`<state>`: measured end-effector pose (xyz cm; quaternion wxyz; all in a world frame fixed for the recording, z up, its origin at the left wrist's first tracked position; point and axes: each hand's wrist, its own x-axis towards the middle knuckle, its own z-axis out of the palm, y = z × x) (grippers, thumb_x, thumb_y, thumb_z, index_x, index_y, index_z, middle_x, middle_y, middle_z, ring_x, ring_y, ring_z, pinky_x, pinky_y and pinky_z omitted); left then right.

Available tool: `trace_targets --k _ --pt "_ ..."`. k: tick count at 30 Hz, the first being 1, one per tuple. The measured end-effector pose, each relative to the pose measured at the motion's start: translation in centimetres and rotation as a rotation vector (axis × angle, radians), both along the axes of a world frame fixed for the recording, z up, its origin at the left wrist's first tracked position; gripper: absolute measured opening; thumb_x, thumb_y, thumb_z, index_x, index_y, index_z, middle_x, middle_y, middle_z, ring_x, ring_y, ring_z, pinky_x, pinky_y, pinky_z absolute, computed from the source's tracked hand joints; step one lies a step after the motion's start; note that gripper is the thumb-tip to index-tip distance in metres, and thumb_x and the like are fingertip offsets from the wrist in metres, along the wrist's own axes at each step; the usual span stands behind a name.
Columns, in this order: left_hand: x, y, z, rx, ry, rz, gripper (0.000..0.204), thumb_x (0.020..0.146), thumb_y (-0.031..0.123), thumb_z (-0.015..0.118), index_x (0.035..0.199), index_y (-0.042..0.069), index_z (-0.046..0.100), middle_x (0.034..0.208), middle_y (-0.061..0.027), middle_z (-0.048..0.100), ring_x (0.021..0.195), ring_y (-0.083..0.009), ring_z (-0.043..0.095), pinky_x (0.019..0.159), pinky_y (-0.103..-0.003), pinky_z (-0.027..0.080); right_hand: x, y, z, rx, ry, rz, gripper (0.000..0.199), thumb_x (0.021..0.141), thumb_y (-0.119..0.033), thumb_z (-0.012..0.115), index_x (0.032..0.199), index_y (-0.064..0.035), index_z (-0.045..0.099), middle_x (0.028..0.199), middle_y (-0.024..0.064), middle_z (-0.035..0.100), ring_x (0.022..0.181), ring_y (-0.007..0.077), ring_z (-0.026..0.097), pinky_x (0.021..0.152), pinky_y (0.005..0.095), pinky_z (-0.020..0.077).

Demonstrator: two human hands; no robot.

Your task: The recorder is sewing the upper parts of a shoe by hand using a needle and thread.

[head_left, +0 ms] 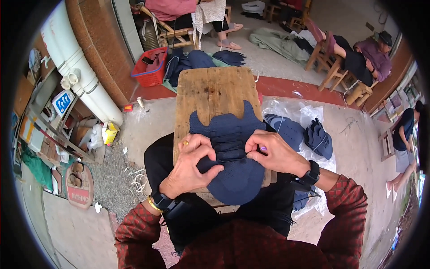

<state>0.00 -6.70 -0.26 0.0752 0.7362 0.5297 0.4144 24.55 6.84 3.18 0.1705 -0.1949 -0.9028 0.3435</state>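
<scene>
We seem to be arranging the straps (225,147) of the blue piece (237,184) on the board (212,83). Left hand (190,160), at nine o'clock: half-curled, hold unclear. Right hand (274,154), at three: pinching the blue piece. Next calls for even tension.

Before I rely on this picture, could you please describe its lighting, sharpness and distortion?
Head view: soft, even light without hard shadows; pale glints on the clear plastic sheet; left hand, right hand and dark blue piece reasonably sharp; fisheye distortion toward the black rim, where the white pipe slants.
</scene>
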Motion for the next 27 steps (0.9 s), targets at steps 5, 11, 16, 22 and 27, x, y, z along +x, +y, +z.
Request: trace_targets --k 5,11,16,22,27 --pt "-0.1 0.2 -0.3 0.023 0.023 -0.019 0.025 0.067 0.004 0.086 0.083 0.01 0.067 0.099 -0.0045 0.059 0.109 -0.0273 0.06 0.098 -0.043 0.039 0.2 -0.2 0.3 -0.009 0.005 0.003 0.024 0.081 -0.004 0.077 0.101 -0.0013 0.063 0.09 0.0095 0.062 0.082 0.0236 0.064 0.07 0.0361 0.0517" --pt "0.1 0.3 -0.2 0.033 0.026 -0.016 0.023 0.068 0.001 0.082 0.086 0.011 0.071 0.098 -0.0038 0.062 0.108 -0.0273 0.06 0.099 -0.042 0.039 0.3 -0.5 -0.2 0.024 -0.017 -0.012 0.03 0.078 -0.009 0.079 0.102 -0.0028 0.061 0.092 0.0109 0.062 0.086 0.0276 0.065 0.075 0.0395 0.0516" --pt "0.3 0.5 -0.3 0.018 0.036 -0.049 0.025 0.068 0.002 0.083 0.089 0.011 0.073 0.097 -0.0036 0.064 0.109 -0.0272 0.06 0.102 -0.042 0.039 0.5 -0.6 -0.6 0.081 0.035 -0.032 0.027 0.078 -0.008 0.078 0.098 -0.0036 0.061 0.09 0.01 0.062 0.084 0.0277 0.065 0.075 0.0394 0.0521" --pt "0.6 0.1 -0.2 0.001 0.031 -0.004 0.026 0.07 0.008 0.083 0.094 0.013 0.073 0.097 -0.0018 0.063 0.112 -0.024 0.059 0.11 -0.044 0.03 0.1 -3.7 -1.9 0.182 0.145 0.007 0.013 0.086 -0.01 0.075 0.097 -0.0086 0.071 0.088 0.0088 0.061 0.076 0.0295 0.066 0.064 0.0386 0.0534" --pt "0.3 0.2 0.0 -0.01 0.062 -0.011 0.035 0.067 0.008 0.085 0.099 0.012 0.07 0.099 -0.0024 0.065 0.113 -0.0257 0.059 0.105 -0.041 0.036 -2.0 -3.8 -0.9 0.245 0.081 0.011 0.015 0.085 -0.012 0.075 0.097 -0.0039 0.071 0.089 0.0123 0.06 0.077 0.0345 0.065 0.066 0.0454 0.0513"
